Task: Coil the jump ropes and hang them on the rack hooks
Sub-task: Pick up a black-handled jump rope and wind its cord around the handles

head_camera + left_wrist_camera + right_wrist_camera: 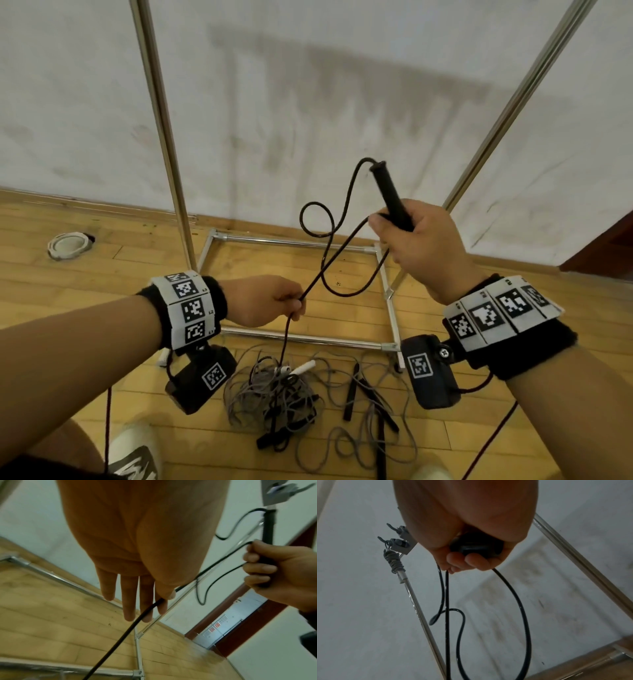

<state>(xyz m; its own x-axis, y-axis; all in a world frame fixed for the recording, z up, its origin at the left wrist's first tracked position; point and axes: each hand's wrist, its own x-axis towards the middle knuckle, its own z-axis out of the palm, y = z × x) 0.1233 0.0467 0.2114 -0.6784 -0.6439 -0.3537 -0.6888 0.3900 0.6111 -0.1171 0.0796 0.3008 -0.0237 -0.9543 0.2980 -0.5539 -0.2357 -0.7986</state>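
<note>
My right hand (pixel 411 240) grips the black handle (pixel 390 195) of a black jump rope (pixel 317 219) and holds it upright, with rope loops gathered against it. The same handle (pixel 476 546) shows end-on in the right wrist view, with loops (pixel 513 615) hanging below. My left hand (pixel 274 301), lower and to the left, pinches the rope between thumb and forefinger (pixel 164 600). From there the rope drops to a tangled pile of grey and black ropes (pixel 274 397) on the floor. High on the rack, grey hooks (pixel 397 540) carry one coiled grey rope (pixel 393 562).
The rack's metal uprights (pixel 161 120) (pixel 513 109) and floor frame (pixel 301 337) stand against a white wall straight ahead. Loose black handles (pixel 352 394) and white handles (pixel 301 368) lie by the pile. A round white floor fitting (pixel 68 245) sits far left. My shoe (pixel 133 452) is below.
</note>
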